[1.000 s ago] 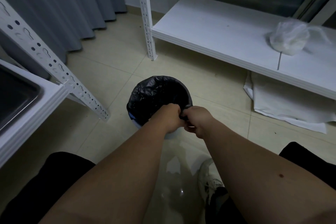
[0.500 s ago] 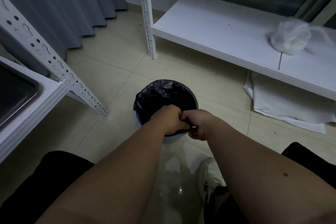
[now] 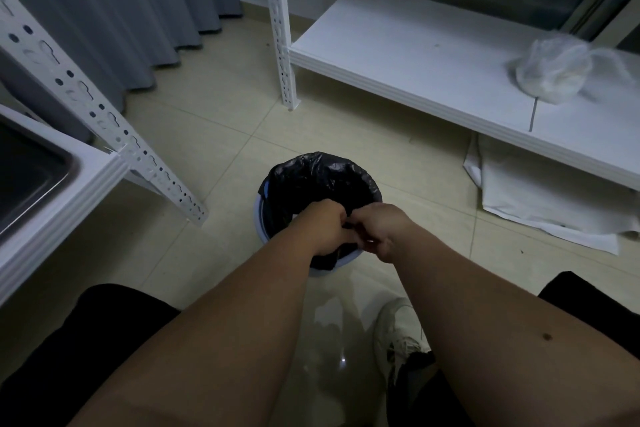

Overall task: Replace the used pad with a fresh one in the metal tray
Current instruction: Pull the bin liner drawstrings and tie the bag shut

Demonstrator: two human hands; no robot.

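Both bare forearms reach forward and down from the bottom of the view, converging toward the middle. The left hand (image 3: 327, 227) is curled into a fist, knuckles up, its fingers gripping dark film at the near side. The right hand (image 3: 382, 230) sits just beside it, almost touching, also curled, fingers pinching the same dark film; its fingertips are hidden. Both wrists are bent slightly downward. The right forearm shows a small dark mole.
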